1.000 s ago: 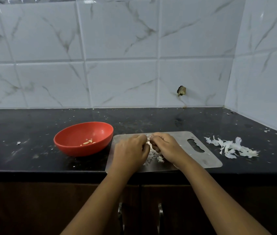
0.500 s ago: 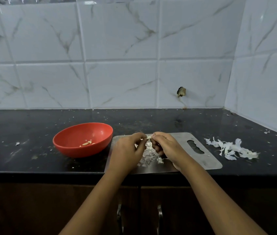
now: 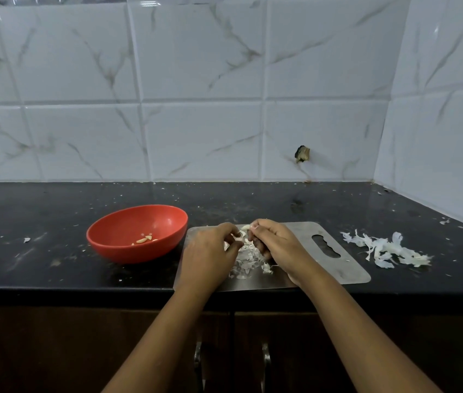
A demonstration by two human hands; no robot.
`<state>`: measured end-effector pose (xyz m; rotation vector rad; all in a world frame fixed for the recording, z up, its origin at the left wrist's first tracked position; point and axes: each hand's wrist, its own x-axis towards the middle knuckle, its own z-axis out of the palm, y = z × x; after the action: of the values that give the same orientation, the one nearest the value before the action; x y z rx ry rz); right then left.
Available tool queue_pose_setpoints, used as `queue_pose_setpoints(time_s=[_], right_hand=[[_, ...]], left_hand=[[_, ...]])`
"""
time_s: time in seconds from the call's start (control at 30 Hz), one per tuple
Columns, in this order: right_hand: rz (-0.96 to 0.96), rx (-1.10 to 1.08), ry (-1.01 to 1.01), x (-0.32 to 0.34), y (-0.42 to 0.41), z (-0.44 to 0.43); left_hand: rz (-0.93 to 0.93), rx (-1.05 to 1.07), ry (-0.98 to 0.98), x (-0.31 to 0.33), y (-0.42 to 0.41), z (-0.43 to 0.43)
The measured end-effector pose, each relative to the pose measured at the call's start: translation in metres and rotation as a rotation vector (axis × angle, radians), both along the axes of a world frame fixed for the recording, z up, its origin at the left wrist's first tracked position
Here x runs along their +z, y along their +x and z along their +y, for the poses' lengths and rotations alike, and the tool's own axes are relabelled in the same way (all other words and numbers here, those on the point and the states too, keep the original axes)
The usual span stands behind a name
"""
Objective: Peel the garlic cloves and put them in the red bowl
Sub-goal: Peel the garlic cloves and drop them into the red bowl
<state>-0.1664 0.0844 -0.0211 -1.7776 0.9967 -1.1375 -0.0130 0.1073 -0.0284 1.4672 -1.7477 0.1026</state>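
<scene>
Down at the middle of the frame, both hands meet over the steel cutting board [image 3: 338,268]. The left hand [image 3: 210,251] and right hand [image 3: 278,245] have their fingers curled in, pinching one garlic clove [image 3: 244,228] between the fingertips, just above a little heap of skins [image 3: 245,260] on the board. Left of the board, pretty much touching its edge, sits the red bowl [image 3: 139,255] with a few peeled cloves [image 3: 145,239] at the bottom. Over at the right on the black counter [image 3: 54,199] there's a bigger pile of peels [image 3: 386,249], apart from the board.
</scene>
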Motion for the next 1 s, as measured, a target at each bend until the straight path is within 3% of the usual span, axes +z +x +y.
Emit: queue_pose_setpoints(time_s=[0.37,0.63,1.0], right_hand=[[0.121,-0.056,-0.183,-0.0035,0.002,-0.0013],[0.035,-0.036,-0.093,-0.0021,0.0004,0.0],[0.044,-0.03,-0.13,-0.0023,0.0014,-0.0001]], left_hand=[[0.023,-0.164,-0.057,-0.0009,0.0015,-0.0015],[0.396,-0.392,0.117,0.006,0.0034,0.0036],[0.508,-0.332,0.073,0.0048,0.0062,0.0029]])
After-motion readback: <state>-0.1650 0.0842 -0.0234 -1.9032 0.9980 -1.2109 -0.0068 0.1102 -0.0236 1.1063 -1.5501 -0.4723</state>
